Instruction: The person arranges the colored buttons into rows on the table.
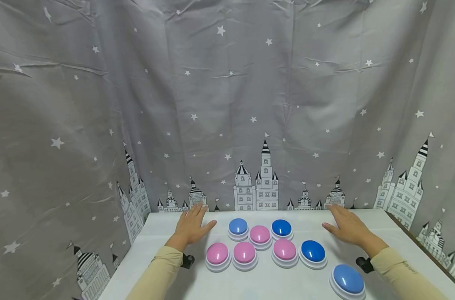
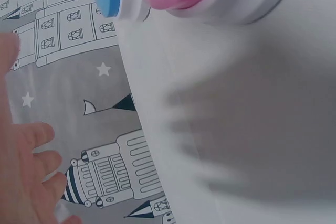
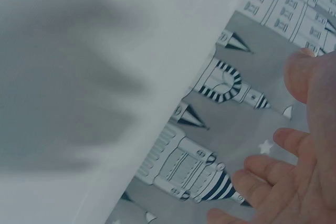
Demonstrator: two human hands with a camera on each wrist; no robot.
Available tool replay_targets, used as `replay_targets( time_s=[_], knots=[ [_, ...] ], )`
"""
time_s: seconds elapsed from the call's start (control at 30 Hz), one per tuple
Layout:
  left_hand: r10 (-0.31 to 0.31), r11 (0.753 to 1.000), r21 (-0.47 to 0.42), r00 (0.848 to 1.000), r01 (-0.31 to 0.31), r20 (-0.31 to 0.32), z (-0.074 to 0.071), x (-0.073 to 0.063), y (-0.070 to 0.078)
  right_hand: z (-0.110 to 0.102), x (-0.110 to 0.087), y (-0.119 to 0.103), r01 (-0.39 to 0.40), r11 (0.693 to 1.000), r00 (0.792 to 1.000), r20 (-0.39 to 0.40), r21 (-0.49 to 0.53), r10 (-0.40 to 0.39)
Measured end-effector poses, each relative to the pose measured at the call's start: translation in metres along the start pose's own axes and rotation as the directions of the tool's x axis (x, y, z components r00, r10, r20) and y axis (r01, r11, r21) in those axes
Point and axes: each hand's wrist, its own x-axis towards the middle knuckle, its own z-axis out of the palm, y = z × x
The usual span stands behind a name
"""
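I held my left hand [image 1: 191, 225] and right hand [image 1: 347, 228] loosely extended, gripping nothing | pink buttons [image 1: 244, 252] and blue buttons [image 1: 313, 251] stood on the white table [image 1: 268, 287], mostly between my hands | risk: most sat so close that one careless sideways push could have shifted neighbours
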Motion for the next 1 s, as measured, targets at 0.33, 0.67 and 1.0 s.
replay_targets(
  time_s=[0.33, 0.67, 1.0],
  knots=[
    [-0.005, 1.000, -0.017, 1.000, 0.005, -0.003, 0.001, -0.003, 0.001, -0.001, 0.006, -0.017, 0.044, 0.998, 0.999, -0.010, 0.042, -0.043],
    [-0.005, 0.996, -0.085, 0.992, -0.005, -0.123, -0.014, -0.003, 0.000, 0.002, 0.042, -0.061, 0.014, 0.993, 0.998, 0.063, 0.115, -0.021],
    [-0.188, 0.928, -0.359, 0.956, 0.099, -0.223, -0.022, -0.038, -0.001, 0.031, 0.071, -0.155, 0.122, 0.918, 0.962, 0.181, 0.378, -0.203]
  ],
)
